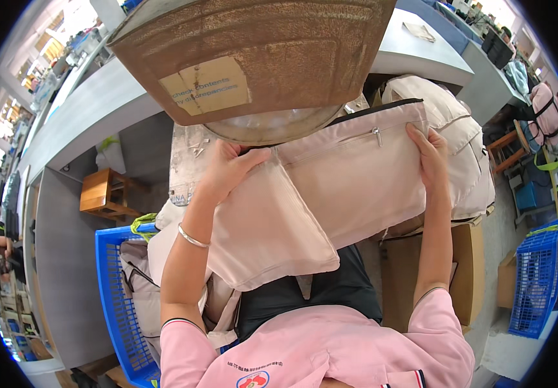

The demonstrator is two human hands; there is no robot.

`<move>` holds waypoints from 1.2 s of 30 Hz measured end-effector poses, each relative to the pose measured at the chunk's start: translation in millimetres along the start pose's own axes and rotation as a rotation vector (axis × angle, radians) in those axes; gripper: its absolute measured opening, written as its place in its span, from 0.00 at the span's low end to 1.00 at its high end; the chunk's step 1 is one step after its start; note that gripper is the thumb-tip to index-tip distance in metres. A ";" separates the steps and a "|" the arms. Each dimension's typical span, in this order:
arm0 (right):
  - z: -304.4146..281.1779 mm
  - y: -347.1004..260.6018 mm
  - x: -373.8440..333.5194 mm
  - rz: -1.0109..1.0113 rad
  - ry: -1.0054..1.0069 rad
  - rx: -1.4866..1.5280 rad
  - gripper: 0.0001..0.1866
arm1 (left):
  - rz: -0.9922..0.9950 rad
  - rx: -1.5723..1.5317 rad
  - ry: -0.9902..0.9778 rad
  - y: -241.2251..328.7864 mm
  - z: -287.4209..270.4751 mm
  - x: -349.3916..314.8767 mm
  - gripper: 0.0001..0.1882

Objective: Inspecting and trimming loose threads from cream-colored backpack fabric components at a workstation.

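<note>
A pale pink fabric bag panel is stretched between my hands in front of my lap, with a second layer or pocket hanging at its left. A dark strip runs along the top edge, and a metal zipper pull shows near the right end. My left hand pinches the upper left of the cloth, thumb on top. Gripping the right edge near the top corner is my right hand. Just beyond the cloth stands a brown, worn, box-shaped body above a round pale disc, which hides part of the top edge.
On my left, a blue plastic basket holds fabric bag pieces. Stuffed pale bags are piled at the right, above an open cardboard box. A wooden stool stands under the grey table. Another blue basket is farther right.
</note>
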State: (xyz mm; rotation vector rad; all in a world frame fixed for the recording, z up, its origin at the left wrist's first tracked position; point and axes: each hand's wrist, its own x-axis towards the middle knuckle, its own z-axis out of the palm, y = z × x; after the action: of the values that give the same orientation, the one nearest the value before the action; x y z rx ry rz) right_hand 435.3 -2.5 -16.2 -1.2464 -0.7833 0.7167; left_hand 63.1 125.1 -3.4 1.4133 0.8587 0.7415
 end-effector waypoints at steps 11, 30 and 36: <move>6.8 -4.2 6.4 0.049 0.037 -0.025 0.09 | -0.035 -0.102 0.067 11.6 -1.7 3.4 0.17; -90.1 -40.2 -37.3 0.063 0.128 -0.261 0.14 | 0.069 0.108 0.110 -2.3 -25.6 -12.6 0.07; -250.9 -53.4 -115.7 0.105 0.495 -0.491 0.15 | 0.198 0.374 0.152 -2.2 32.3 -54.2 0.10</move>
State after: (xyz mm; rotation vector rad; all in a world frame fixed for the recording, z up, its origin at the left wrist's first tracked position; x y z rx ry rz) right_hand 583.0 -241.9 -12.4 -1.8301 -0.4930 0.2720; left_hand 62.7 62.0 -3.1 1.8112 1.0221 0.8781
